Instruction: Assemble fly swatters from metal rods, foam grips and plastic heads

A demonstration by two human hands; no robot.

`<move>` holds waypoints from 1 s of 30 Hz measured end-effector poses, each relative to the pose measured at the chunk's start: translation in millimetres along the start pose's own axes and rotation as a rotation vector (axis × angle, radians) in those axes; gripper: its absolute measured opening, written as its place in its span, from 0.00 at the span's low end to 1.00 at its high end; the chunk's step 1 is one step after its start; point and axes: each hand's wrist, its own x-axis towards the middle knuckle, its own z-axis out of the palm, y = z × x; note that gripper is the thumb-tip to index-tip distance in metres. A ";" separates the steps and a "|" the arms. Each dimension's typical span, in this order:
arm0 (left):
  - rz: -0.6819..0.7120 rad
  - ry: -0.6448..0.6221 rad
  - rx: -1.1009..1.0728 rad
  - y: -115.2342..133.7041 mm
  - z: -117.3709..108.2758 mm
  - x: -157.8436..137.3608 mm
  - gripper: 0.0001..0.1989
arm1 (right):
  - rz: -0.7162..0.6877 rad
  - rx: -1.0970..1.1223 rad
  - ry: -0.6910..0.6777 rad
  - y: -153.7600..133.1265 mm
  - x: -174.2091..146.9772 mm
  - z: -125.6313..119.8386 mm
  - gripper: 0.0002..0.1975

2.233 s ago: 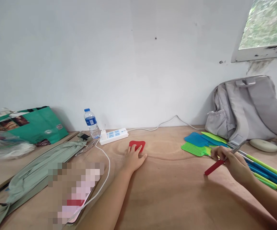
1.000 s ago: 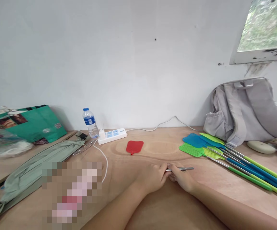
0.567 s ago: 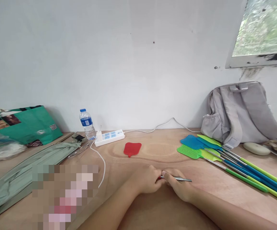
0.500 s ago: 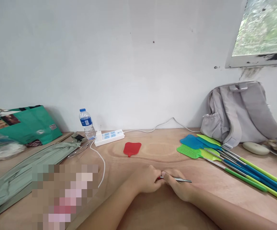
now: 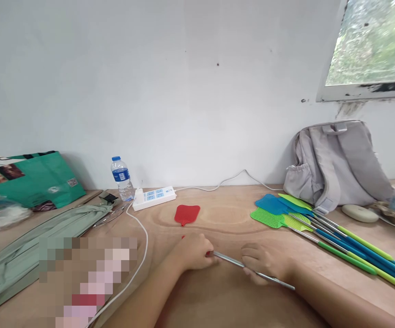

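My left hand (image 5: 193, 253) is closed around the red grip of a fly swatter handle, with a bit of red showing at both sides of the fist. From that grip a thin metal rod (image 5: 229, 259) runs out to the right, slanting towards me. My right hand (image 5: 265, 262) has its fingers bent around the rod's middle, and the bare end sticks out past it. A red fly swatter head (image 5: 187, 214), detached from any rod, lies flat on the wooden table (image 5: 224, 237) beyond my hands.
Several blue and green fly swatters (image 5: 334, 241) lie to the right, before a grey backpack (image 5: 341, 168). A power strip (image 5: 154, 198) and water bottle (image 5: 122, 180) stand at the back. At left are a green bag (image 5: 43, 177), grey-green fabric (image 5: 43, 241) and a white cable (image 5: 146, 241).
My hands have moved apart along the handle, the left one going left. More of the metal rod now shows between them, and its bare end reaches further right and nearer me.
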 end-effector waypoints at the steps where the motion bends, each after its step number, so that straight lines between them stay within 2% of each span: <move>1: -0.034 0.010 -0.004 -5.2 0.6 -0.5 0.17 | 0.034 0.033 -0.010 3.3 -2.4 -2.0 0.12; 3: -0.088 0.025 -0.012 -12.4 3.4 -0.1 0.19 | 0.138 0.093 0.025 9.7 -5.1 -3.6 0.13; 6: -0.117 0.045 -0.011 -14.5 10.6 2.6 0.20 | 0.323 0.212 0.188 18.4 -4.5 -0.1 0.15; 9: -0.109 0.069 -0.008 -13.0 17.2 4.8 0.20 | 0.420 0.333 0.335 23.2 -0.8 4.5 0.15; 12: -0.105 0.138 0.016 -12.7 19.9 4.9 0.15 | 0.470 0.453 0.453 23.1 4.0 4.7 0.15; 16: -0.122 0.242 -0.002 -7.7 21.8 -1.5 0.06 | 0.565 0.737 0.587 23.9 10.1 2.6 0.15; 18: -0.147 0.257 -0.062 -0.5 24.9 -9.1 0.08 | 0.658 0.816 0.608 27.9 11.8 3.4 0.15; 21: -0.196 0.279 -0.139 13.5 31.5 -23.8 0.13 | 0.739 0.794 0.588 36.4 12.5 7.8 0.16; 26: -0.189 0.273 -0.170 26.6 33.5 -38.2 0.20 | 0.703 0.651 0.598 44.2 15.7 19.7 0.15; 28: -0.170 0.252 -0.173 26.1 30.4 -37.9 0.21 | 0.670 0.587 0.563 45.0 20.0 25.4 0.14; 30: -0.156 0.233 -0.169 24.3 27.2 -36.2 0.22 | 0.650 0.522 0.507 46.9 27.2 31.2 0.17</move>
